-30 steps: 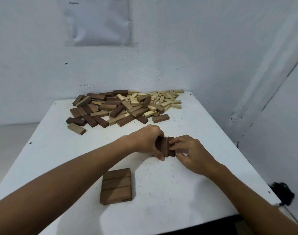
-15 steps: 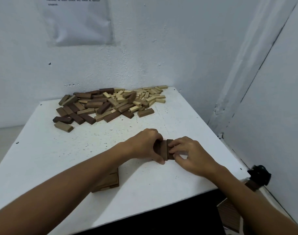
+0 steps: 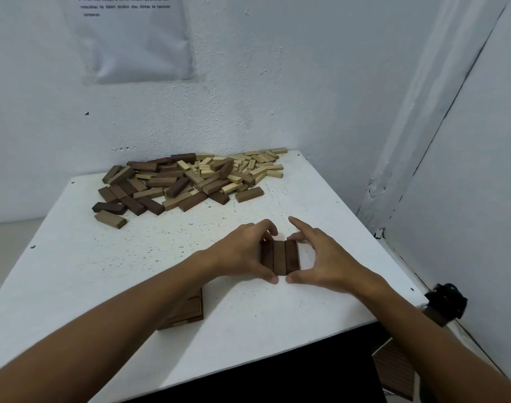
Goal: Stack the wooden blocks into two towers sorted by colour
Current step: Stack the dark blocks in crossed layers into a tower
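Three dark brown blocks (image 3: 280, 257) lie side by side as one flat row on the white table (image 3: 103, 271). My left hand (image 3: 239, 254) grips the row's left side, fingers curled over the far end and thumb at the near end. My right hand (image 3: 324, 258) pinches the right side lengthwise, with its thumb at the near end, curled fingers at the far end, and the index finger lifted straight. A flat layer of mid-brown blocks (image 3: 191, 308) lies nearer me, partly hidden under my left forearm. The mixed pile of dark and pale blocks (image 3: 190, 178) is at the back.
The table stands in a corner, with white walls behind and to the right. A printed sheet (image 3: 132, 39) hangs on the back wall. A black object (image 3: 447, 298) sits past the table's right corner, and a slatted wooden piece (image 3: 393, 370) lies below it.
The fingers of both hands have spread, uncovering the row of three dark blocks. My right index finger has lifted off. The row stays where it was.
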Demonstrator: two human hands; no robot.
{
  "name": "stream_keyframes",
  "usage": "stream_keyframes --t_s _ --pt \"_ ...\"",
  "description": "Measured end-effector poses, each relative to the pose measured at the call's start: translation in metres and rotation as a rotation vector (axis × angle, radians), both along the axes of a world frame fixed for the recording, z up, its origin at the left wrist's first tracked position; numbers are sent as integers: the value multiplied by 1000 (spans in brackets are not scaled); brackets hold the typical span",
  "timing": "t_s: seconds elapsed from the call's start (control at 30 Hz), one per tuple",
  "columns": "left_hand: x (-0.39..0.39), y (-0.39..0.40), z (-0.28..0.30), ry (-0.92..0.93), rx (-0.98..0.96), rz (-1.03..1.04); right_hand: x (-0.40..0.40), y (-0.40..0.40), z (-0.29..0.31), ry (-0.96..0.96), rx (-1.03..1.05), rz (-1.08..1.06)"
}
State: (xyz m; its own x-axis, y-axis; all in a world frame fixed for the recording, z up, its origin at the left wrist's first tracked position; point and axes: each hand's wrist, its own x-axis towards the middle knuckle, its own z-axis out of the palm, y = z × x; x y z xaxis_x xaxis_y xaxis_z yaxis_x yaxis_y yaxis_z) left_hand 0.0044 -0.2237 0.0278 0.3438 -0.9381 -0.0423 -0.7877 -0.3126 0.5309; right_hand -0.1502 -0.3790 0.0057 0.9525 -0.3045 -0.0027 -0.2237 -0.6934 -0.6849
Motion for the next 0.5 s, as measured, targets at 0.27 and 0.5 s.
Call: stream_keyframes --t_s 0.27,0.5 --pt "0 1 -2 -6 -38 -6 2 2 -2 -57 3 -4" --pt "0 1 -3 -6 -46 -6 3 2 -1 -58 16 9"
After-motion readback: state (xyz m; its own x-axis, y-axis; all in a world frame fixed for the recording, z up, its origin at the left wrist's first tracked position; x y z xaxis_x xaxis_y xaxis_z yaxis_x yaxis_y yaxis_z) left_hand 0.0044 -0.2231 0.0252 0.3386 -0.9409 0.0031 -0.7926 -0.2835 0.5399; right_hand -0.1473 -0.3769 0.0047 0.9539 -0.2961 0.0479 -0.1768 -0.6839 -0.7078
